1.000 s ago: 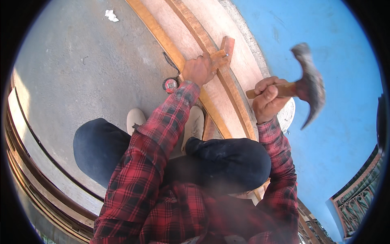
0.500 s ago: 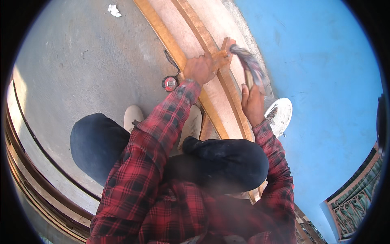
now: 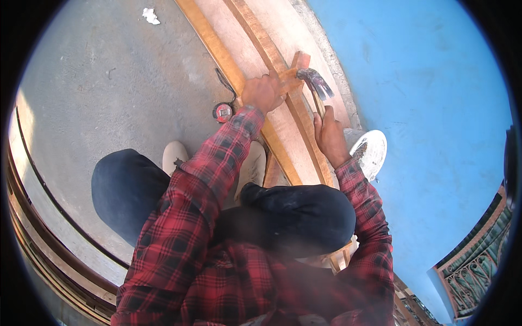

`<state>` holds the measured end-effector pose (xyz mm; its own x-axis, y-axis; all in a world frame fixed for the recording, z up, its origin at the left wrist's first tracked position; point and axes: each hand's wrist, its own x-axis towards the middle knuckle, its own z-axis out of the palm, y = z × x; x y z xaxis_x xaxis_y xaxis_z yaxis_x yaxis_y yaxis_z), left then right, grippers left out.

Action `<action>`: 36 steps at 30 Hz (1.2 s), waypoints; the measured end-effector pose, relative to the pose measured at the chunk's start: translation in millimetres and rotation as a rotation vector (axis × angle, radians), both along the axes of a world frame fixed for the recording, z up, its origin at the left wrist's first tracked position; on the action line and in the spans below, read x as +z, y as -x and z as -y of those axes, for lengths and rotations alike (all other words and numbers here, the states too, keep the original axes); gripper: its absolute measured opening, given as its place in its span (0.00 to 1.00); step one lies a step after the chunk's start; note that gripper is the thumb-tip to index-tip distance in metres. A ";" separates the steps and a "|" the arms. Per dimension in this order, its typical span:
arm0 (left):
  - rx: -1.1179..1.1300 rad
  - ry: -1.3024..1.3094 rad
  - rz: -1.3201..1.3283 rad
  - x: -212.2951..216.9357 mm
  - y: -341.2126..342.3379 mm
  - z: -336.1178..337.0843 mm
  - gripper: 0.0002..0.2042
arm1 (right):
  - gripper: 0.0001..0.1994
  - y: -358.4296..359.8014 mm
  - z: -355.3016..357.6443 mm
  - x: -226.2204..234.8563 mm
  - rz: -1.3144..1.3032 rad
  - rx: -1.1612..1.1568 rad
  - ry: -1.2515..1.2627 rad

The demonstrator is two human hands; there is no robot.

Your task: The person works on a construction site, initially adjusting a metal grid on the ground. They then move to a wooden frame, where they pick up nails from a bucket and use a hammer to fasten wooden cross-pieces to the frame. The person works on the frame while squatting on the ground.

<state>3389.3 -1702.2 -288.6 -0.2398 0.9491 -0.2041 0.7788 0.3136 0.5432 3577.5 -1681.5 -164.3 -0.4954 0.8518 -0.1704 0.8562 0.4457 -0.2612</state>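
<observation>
My left hand (image 3: 262, 93) grips a short wooden cross piece (image 3: 293, 73) and holds it against a long wooden strip (image 3: 261, 41) that runs over a pale board. My right hand (image 3: 328, 133) is closed round the wooden handle of a claw hammer (image 3: 316, 84). The hammer's metal head rests down on the cross piece, just right of my left hand's fingers. Both sleeves are red and black plaid. I crouch over the board with my knees in dark trousers below.
A red and black tape measure (image 3: 222, 112) lies on the grey concrete floor (image 3: 109, 92) left of the boards. A white plate (image 3: 371, 150) sits by my right wrist. A blue surface (image 3: 435, 108) fills the right. Scrap of white paper (image 3: 150, 15) lies far off.
The hammer was raised high at the right a second ago. My right hand has swung it down onto the cross piece. My left hand has kept its hold.
</observation>
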 end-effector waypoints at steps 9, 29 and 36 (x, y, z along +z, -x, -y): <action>0.038 0.018 -0.002 0.6 16.6 5.9 0.25 | 0.20 82.9 -2.3 123.5 -0.924 0.029 -0.069; 0.003 -0.001 -0.021 7.1 3.8 -1.5 0.24 | 0.19 -7.0 -6.5 -2.3 -0.013 -0.065 0.097; 0.029 -0.027 -0.024 -3.3 15.4 7.6 0.24 | 0.18 62.7 -7.4 114.3 -0.686 -0.066 0.012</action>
